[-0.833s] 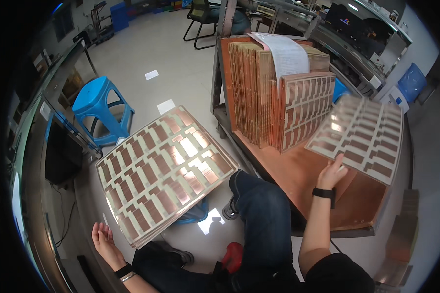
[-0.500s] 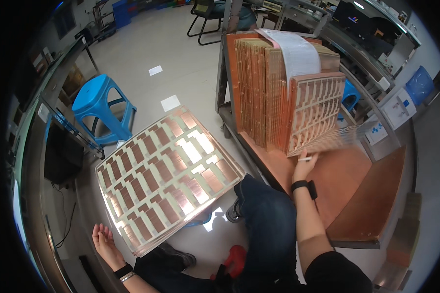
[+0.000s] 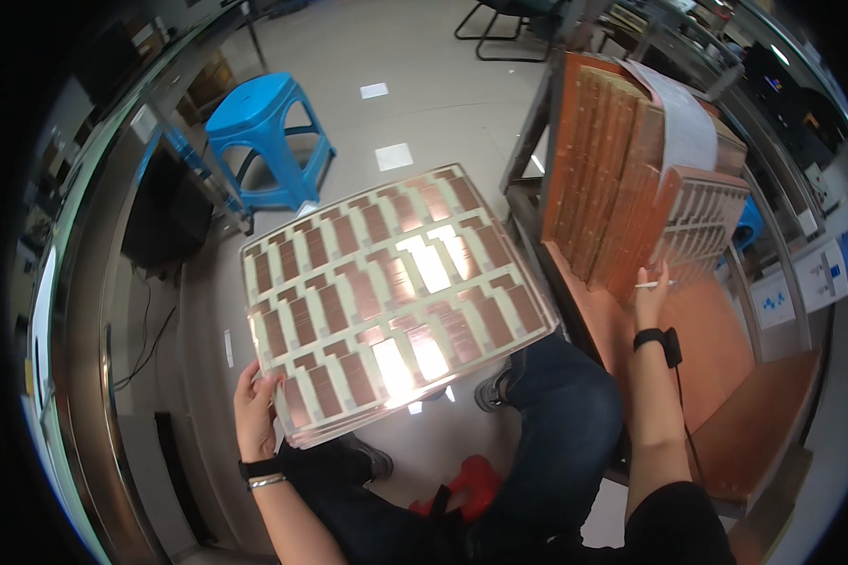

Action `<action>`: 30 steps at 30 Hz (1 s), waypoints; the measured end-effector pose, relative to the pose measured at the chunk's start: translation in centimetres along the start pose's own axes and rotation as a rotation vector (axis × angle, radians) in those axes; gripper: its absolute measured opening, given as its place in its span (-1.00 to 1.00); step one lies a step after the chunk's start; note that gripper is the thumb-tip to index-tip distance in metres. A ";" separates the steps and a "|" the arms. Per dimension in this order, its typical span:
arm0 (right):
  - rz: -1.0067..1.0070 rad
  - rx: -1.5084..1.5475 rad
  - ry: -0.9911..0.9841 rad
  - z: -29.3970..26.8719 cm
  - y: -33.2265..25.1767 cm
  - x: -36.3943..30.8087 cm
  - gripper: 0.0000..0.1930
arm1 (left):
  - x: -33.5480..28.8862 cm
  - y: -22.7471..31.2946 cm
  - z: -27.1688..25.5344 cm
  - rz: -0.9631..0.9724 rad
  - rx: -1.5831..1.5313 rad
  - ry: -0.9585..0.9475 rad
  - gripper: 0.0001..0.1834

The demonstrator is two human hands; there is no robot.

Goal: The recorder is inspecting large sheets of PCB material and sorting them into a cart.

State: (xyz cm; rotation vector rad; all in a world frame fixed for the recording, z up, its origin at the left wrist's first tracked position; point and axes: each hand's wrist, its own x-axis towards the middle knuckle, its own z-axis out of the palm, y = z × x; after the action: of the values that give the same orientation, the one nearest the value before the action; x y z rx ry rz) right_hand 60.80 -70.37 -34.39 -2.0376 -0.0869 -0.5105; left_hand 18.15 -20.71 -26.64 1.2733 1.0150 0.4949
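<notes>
A stack of copper-patterned circuit board panels (image 3: 367, 282) lies tilted in front of my knees. My left hand (image 3: 257, 414) is at its near left corner, thumb and fingertips against the edge, fingers apart rather than wrapped round it. Over at the right, my right hand (image 3: 648, 306) has a thin white pen-like stick (image 3: 652, 284) between its fingers. That hand reaches to the bottom of a patterned panel (image 3: 702, 221), which leans at the front of a row of upright copper boards (image 3: 598, 179). Its fingertips are partly blurred, so contact with the panel is unclear.
The boards stand on a cart with a copper-coloured base (image 3: 702, 330). White paper (image 3: 683, 122) drapes over them. A blue plastic stool (image 3: 264, 132) stands at the far left, beside a workbench (image 3: 113, 395). Something red (image 3: 479, 480) is on the floor between my legs.
My view has swung right-to-left across the scene, shifting things rightward. My left hand has come up to the panel stack's corner. The front panel's blurred motion at the cart has lessened.
</notes>
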 end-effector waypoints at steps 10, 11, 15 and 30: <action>-0.247 0.088 -0.802 4.3 -17.1 -8.5 -0.64 | 1.4 -2.2 0.4 0.177 -0.104 0.097 -0.71; -0.355 -0.036 -0.824 4.7 -19.0 -9.5 -0.63 | 0.7 -1.6 0.6 0.201 -0.128 0.117 -0.72; -0.545 -0.047 -0.754 7.2 -19.4 -11.2 -0.60 | -0.7 -0.5 0.4 0.266 -0.177 0.116 -0.68; 0.204 0.709 -0.693 3.5 -24.9 -8.0 -0.54 | -2.6 1.8 -0.9 0.306 -0.436 -0.043 -0.72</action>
State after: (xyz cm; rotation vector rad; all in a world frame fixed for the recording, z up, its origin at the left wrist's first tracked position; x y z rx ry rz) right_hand 47.96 -53.61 -18.55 -1.4110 -0.4090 0.3427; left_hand 16.50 -21.80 -24.03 1.0397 0.6296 0.8694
